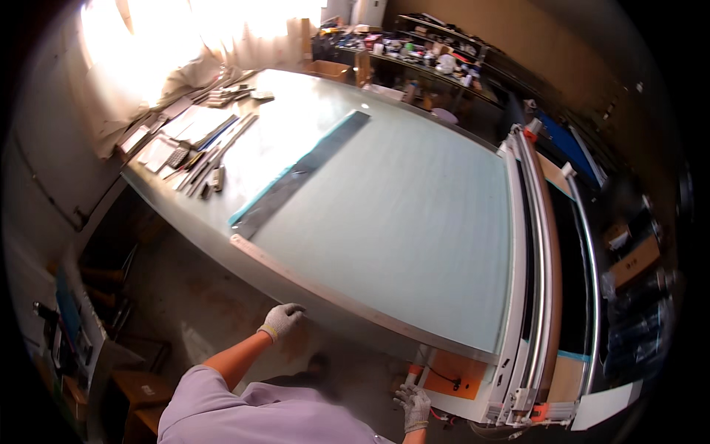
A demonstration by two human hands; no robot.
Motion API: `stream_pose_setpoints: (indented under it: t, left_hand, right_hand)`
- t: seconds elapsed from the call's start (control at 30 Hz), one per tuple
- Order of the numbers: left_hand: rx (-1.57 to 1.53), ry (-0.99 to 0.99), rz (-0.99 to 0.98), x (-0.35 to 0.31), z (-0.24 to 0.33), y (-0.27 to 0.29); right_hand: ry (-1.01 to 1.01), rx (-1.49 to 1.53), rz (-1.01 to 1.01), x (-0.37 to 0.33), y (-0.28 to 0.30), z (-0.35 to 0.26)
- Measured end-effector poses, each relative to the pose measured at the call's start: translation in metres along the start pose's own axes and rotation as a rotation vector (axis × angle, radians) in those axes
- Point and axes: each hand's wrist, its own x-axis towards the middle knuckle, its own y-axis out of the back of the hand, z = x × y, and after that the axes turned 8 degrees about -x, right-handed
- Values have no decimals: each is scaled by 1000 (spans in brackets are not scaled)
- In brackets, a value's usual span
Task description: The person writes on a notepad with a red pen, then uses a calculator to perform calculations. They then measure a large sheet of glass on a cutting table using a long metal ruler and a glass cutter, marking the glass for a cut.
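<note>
My left hand point(282, 321), in a pale knit glove, hangs in front of the near edge of a large table point(333, 300). Its fingers look curled together, with nothing visible in them. Lower right, my right hand point(414, 407), gloved the same way, has its fingers apart. It is just below an orange-and-white cylindrical part point(416, 372) beside an orange panel point(455, 374); whether they touch I cannot tell. A pale blue-green sheet point(399, 214) covers much of the tabletop. Along its left side lies a dark strip point(303, 174) with a bright turquoise edge.
A long roller machine point(543, 266) with metal bars spans the table's right end. Papers and flat bars point(214, 159) crowd the far left corner, near a bright curtained window point(177, 44). Cluttered shelves point(436, 55) stand at the back. Cardboard boxes point(140, 388) sit lower left.
</note>
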Motion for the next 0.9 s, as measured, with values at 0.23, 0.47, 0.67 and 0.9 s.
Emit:
stream_pose_setpoints:
  t: [0.23, 0.47, 0.67, 0.9]
  left_hand:
    - [-231, -146, 500, 70, -75, 124]
    - [317, -42, 1017, 247, -50, 322]
    - [602, 79, 648, 331, -55, 438]
    - [-679, -67, 67, 254, -41, 420]
  right_hand:
    - [220, -395, -119, 2, -164, -72]
    - [260, -459, -202, 37, -347, -70]
    - [255, -562, -244, 42, -548, -67]
    - [235, -647, -407, 10, -680, -113]
